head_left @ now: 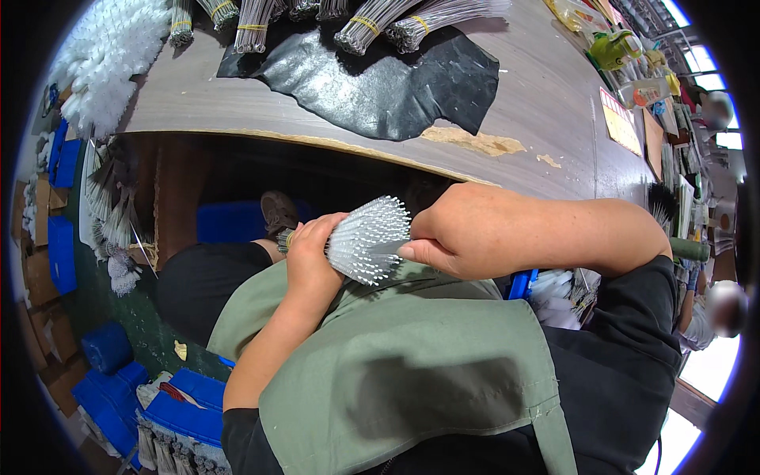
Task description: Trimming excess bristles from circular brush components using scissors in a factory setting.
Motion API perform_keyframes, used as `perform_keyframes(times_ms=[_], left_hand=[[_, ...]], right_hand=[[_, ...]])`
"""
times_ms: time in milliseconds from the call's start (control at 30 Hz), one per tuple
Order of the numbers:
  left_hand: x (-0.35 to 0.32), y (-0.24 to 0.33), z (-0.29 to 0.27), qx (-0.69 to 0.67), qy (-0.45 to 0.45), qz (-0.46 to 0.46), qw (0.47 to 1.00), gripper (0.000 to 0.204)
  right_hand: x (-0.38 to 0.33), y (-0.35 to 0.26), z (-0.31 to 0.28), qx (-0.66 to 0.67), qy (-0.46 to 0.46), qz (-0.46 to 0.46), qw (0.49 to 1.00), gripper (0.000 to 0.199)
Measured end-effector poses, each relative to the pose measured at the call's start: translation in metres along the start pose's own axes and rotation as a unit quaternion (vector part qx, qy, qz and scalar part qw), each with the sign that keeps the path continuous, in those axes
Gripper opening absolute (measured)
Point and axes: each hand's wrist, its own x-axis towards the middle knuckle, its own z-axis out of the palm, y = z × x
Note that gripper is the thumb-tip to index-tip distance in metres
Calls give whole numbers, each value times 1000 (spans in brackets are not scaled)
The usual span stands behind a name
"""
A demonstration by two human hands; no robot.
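Note:
Above my lap, my left hand is wrapped round a bundle of thin wire brushes. Their white bristle ends fan out to the right, and the wire ends poke out behind the hand at the left. My right hand is closed in a pinch at the right side of this fan. Between its thumb and the bristles shows a thin grey piece, too small to name. The fingers behind the thumb are partly hidden. A green apron lies under both hands.
Ahead stands a worn table with a chipped front edge, bearing a black leather-like sheet. Banded wire bundles lie at its far side. White brushes are heaped at the left. Blue bins stand lower left; people sit at the right.

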Motion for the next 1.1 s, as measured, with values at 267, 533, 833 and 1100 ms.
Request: perform_keyframes(times_ms=[267, 533, 833, 1100], left_hand=[[-14, -13, -1, -28, 65, -42, 997, 28], [3, -5, 22, -187, 174, 80, 964, 60], [0, 16, -36, -242, 295, 67, 922, 72], [-7, 24, -36, -201, 269, -81, 939, 86]], right_hand=[[16, 0, -4, -29, 41, -145, 988, 35], [18, 43, -30, 369, 57, -184, 909, 54], [66, -7, 4, 257, 337, -264, 866, 34], [98, -10, 34, -97, 461, -344, 813, 73]])
